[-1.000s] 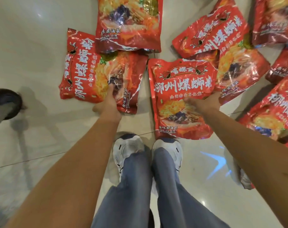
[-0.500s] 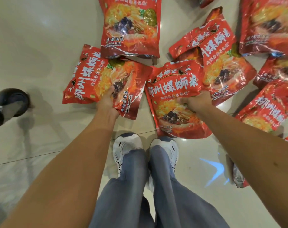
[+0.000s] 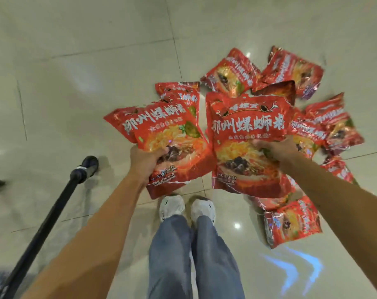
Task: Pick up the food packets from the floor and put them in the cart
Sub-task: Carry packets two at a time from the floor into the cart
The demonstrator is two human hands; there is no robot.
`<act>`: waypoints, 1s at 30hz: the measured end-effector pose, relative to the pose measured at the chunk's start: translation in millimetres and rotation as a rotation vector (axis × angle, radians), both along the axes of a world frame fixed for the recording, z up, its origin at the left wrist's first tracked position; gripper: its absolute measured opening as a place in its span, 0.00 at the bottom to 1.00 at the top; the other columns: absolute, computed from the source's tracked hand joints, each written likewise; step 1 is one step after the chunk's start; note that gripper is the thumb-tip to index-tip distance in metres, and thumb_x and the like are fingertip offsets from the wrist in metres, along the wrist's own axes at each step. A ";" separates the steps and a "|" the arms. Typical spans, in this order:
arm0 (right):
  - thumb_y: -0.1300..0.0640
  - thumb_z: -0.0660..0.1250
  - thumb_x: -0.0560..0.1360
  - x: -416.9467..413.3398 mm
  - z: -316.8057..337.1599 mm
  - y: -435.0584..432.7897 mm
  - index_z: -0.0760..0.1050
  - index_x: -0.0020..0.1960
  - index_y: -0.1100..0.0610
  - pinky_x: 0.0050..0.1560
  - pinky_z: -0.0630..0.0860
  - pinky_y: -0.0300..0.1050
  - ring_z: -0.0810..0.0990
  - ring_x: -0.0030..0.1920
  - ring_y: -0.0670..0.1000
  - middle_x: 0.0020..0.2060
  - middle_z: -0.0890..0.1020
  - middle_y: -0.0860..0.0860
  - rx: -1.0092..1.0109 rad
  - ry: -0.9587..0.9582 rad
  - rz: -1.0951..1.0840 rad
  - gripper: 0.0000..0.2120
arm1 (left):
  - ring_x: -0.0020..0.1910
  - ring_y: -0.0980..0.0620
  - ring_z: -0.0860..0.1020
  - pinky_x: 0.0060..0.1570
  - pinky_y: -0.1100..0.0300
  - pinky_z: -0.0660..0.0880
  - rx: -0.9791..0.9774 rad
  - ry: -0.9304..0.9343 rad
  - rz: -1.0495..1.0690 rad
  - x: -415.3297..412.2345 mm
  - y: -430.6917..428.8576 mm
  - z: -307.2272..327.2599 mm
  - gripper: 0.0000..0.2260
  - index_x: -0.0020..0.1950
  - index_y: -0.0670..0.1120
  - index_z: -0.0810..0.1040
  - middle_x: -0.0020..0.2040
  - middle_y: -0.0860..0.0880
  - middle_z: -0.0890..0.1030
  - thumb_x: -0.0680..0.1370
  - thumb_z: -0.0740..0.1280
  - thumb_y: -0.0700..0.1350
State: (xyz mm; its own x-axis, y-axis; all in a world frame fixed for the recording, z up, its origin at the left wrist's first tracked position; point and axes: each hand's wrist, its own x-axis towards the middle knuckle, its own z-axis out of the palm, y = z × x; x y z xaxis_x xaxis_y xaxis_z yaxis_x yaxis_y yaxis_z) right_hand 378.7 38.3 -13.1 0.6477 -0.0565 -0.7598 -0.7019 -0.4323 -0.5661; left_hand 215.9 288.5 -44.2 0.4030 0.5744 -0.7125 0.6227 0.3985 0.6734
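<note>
Fingers of the left hand are clamped on one red packet, and the right hand grips a second packet by its right edge. Both packets hang above the floor, over white shoes. More packets lie on the tiles ahead and to the right. A black pole slants at left.
</note>
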 end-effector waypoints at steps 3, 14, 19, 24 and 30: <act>0.62 0.76 0.65 22.3 94.7 9.1 0.74 0.57 0.59 0.35 0.75 0.43 0.80 0.42 0.50 0.44 0.81 0.51 0.071 -0.077 0.013 0.22 | 0.39 0.52 0.80 0.45 0.59 0.77 0.077 -0.075 -0.111 24.7 21.5 97.3 0.17 0.53 0.43 0.79 0.46 0.47 0.82 0.67 0.77 0.37; 0.57 0.77 0.59 81.3 398.6 54.0 0.77 0.55 0.57 0.53 0.78 0.56 0.82 0.51 0.59 0.51 0.83 0.57 0.316 -0.337 0.152 0.26 | 0.41 0.52 0.81 0.51 0.53 0.77 0.335 -0.425 -0.126 70.4 109.2 417.3 0.16 0.50 0.47 0.78 0.43 0.51 0.82 0.66 0.77 0.38; 0.60 0.76 0.64 97.9 479.5 75.7 0.76 0.55 0.58 0.52 0.78 0.55 0.81 0.54 0.62 0.55 0.82 0.60 0.445 -0.426 0.267 0.20 | 0.34 0.51 0.79 0.48 0.48 0.77 0.476 -0.531 -0.129 65.2 133.0 513.0 0.14 0.48 0.43 0.79 0.42 0.45 0.82 0.66 0.77 0.38; 0.49 0.84 0.44 110.0 532.1 98.7 0.75 0.58 0.57 0.50 0.79 0.53 0.82 0.53 0.59 0.53 0.82 0.57 0.545 -0.455 0.465 0.44 | 0.35 0.48 0.81 0.46 0.52 0.77 0.579 -0.586 -0.076 51.6 133.9 568.9 0.12 0.44 0.46 0.79 0.40 0.47 0.83 0.66 0.77 0.37; 0.55 0.79 0.59 116.6 569.1 132.4 0.74 0.59 0.57 0.54 0.77 0.57 0.81 0.54 0.60 0.55 0.82 0.59 0.667 -0.410 0.707 0.30 | 0.36 0.47 0.80 0.47 0.49 0.77 0.700 -0.553 0.107 1.2 109.2 596.0 0.16 0.46 0.47 0.79 0.39 0.48 0.83 0.63 0.79 0.36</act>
State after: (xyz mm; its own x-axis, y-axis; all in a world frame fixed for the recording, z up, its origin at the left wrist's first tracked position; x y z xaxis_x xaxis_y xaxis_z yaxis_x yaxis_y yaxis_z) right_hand 495.3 170.6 556.0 0.5842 0.7832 -0.2129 -0.1124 -0.1817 -0.9769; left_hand 217.1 397.7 551.8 0.5039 0.8585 0.0951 0.1204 -0.1788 0.9765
